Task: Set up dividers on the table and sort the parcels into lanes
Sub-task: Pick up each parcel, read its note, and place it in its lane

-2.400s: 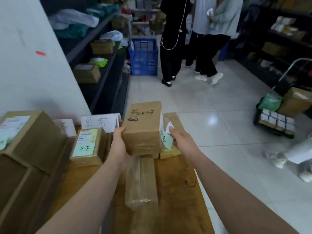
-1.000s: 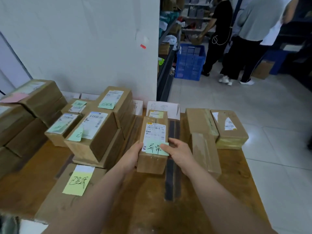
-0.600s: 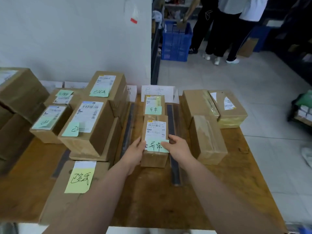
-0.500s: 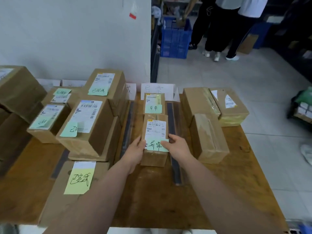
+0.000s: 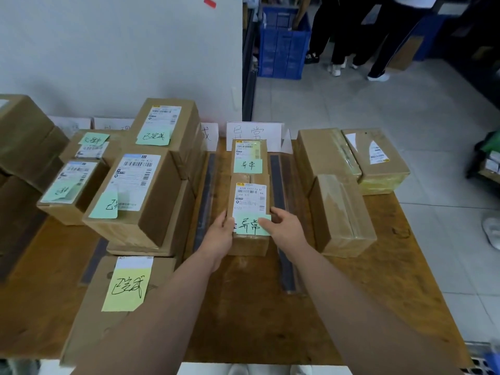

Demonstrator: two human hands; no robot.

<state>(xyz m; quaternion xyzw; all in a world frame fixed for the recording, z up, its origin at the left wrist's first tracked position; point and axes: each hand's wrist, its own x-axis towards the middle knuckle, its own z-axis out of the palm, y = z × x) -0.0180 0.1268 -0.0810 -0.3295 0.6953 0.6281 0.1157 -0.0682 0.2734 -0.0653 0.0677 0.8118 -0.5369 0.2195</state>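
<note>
Divider strips lie on the desk, and the left lanes are filled. The left hand and right hand grip a labelled parcel by its sides in the middle lane. Three plain boxes at right seem unsorted.

the table top is brown wood, dull and a bit scratched. the middle parcel is plain brown cardboard, dull and smooth. its label is white paper, and the note stuck on it is thin green paper. the dividers are dark flat strips, not shiny; what they are made of is hard to tell. the right parcel is cardboard wrapped in clear shiny tape. the sign card is white paper. the floor is pale shiny tile. the crate is blue plastic. the wall is white and smooth.
</note>
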